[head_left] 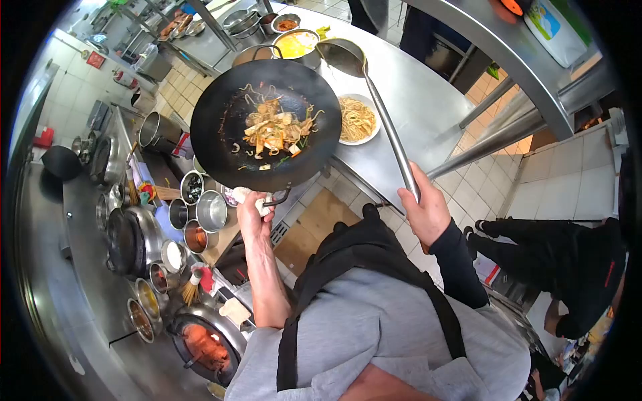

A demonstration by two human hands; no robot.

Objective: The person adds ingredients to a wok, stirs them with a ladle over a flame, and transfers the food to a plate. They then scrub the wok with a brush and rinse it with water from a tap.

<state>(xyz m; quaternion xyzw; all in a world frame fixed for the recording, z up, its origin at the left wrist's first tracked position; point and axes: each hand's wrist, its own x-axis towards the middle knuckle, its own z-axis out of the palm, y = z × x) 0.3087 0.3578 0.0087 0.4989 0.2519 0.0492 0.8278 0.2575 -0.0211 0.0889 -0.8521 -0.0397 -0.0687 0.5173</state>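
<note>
My left hand is closed around the near rim of a black wok, with a pale folded cloth in the grip beside the wok's loop handle. Fried noodles with vegetable pieces lie in the middle of the wok, which is lifted at the counter's edge. In my right hand is the long metal handle of a ladle. The ladle's bowl reaches the far side, near a pot of yellow liquid. Right of the wok, a white plate holds noodles on the steel counter.
Several metal containers stand at left beside the stove range. A pan with reddish food sits at lower left. A steel shelf overhangs the right. Another person in dark clothes stands at far right.
</note>
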